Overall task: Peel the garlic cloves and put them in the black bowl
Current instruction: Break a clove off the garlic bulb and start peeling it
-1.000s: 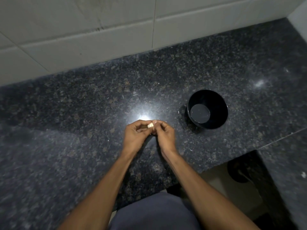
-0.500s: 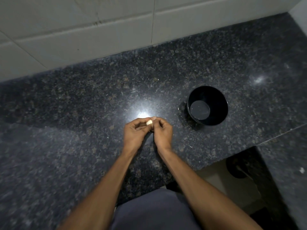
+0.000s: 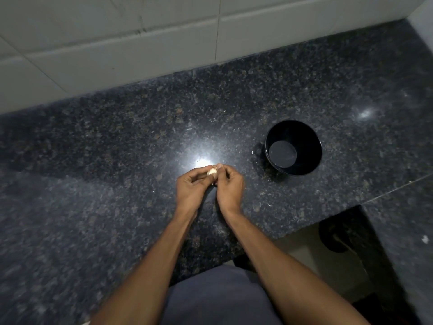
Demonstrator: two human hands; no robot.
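Observation:
A small pale garlic clove (image 3: 212,171) is held between both hands over the dark granite counter (image 3: 117,160). My left hand (image 3: 192,188) pinches it with curled fingers from the left. My right hand (image 3: 229,186) pinches it from the right, thumb and fingertips on the clove. Most of the clove is hidden by the fingers. The black bowl (image 3: 311,137) stands upright on the counter to the right of the hands, a short way off, and nothing shows inside it.
A white tiled wall (image 3: 164,43) runs along the back of the counter. Tiny pale flecks (image 3: 252,152) lie on the granite near the bowl. The counter's front edge steps back at the lower right, with floor and a dark round object (image 3: 335,238) below.
Both hands stay together on the clove with only slight shifts of the fingers. The bowl has not moved on the counter; the view has shifted a little.

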